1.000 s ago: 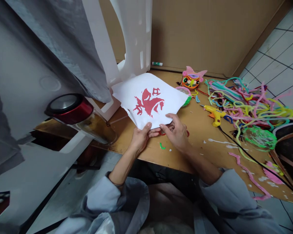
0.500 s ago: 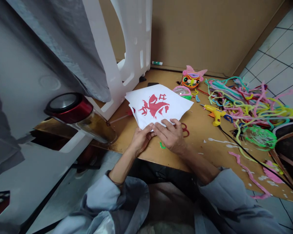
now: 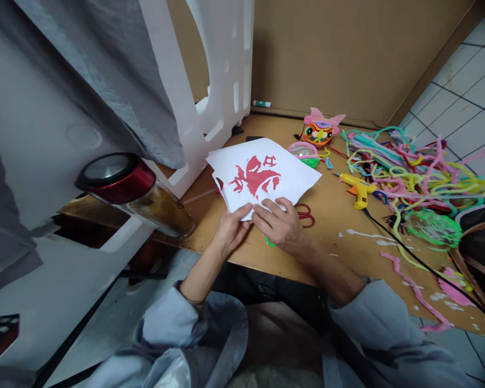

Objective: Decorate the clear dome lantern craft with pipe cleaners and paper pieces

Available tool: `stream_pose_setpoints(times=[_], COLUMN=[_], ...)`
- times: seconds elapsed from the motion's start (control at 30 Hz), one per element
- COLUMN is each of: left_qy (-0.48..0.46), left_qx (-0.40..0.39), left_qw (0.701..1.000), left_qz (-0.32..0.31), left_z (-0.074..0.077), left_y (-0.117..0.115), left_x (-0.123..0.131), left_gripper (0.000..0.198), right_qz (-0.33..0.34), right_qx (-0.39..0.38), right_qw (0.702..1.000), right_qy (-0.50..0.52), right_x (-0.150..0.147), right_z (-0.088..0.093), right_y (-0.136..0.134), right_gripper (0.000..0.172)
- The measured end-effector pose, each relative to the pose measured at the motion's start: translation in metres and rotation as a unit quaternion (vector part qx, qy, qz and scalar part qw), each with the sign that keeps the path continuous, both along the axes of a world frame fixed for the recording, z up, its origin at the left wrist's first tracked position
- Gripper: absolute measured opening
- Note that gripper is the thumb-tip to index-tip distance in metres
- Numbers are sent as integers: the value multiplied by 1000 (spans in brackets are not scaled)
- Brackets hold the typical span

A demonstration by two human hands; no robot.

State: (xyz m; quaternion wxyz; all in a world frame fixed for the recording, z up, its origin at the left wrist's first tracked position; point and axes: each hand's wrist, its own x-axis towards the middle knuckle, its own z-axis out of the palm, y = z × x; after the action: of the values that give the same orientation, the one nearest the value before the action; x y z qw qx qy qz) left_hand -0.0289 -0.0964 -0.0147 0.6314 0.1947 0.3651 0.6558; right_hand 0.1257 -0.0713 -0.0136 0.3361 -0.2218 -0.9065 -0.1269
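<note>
A white sheet of paper (image 3: 295, 173) with a red cut-out figure (image 3: 254, 177) lies on the brown table (image 3: 335, 215). My left hand (image 3: 231, 233) pinches the sheet's near corner, thumb on top. My right hand (image 3: 279, 225) is closed on the same near edge, fingers pressed on the paper beside the left thumb. Red-handled scissors (image 3: 306, 214) lie under the sheet's near right edge, just past my right hand. A small green scrap (image 3: 270, 242) shows below my right hand.
A white foam block (image 3: 222, 81) stands at the back left. A red-lidded jar (image 3: 125, 188) lies at the table's left edge. A yellow glue gun (image 3: 359, 189), a heap of coloured pipe cleaners (image 3: 416, 172) and a pipe-cleaner owl (image 3: 320, 129) fill the right side.
The sheet has come down from leaning on the foam block to lie flatter and nearer the table's middle. My hands closed in together on its near corner.
</note>
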Motion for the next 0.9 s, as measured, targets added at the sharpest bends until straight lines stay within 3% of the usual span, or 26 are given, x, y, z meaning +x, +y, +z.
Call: stream_pose_setpoints(times=[0.2,0.5,0.7,0.9], left_qy=[3,-25,12,-20], left_qx=[36,57,87,86], left_qw=[999,998,996,996], left_qz=[2,-18,-25,0], left_z=[-5,10,2,-2], left_y=[1,-5,-5,-2], left_x=[-2,-1,-2,1], left_gripper=[54,38,44,49], right_qz=[19,-14,-43,-55], right_qx=[-11,-33,-112,-127], right_qw=[1000,996,983,978], right_qy=[8,87,140,154], right_x=[1,-6,-16,-18], right_z=[1,7,11,12], right_y=[4,6,7,8], right_gripper=[29,28,26,23])
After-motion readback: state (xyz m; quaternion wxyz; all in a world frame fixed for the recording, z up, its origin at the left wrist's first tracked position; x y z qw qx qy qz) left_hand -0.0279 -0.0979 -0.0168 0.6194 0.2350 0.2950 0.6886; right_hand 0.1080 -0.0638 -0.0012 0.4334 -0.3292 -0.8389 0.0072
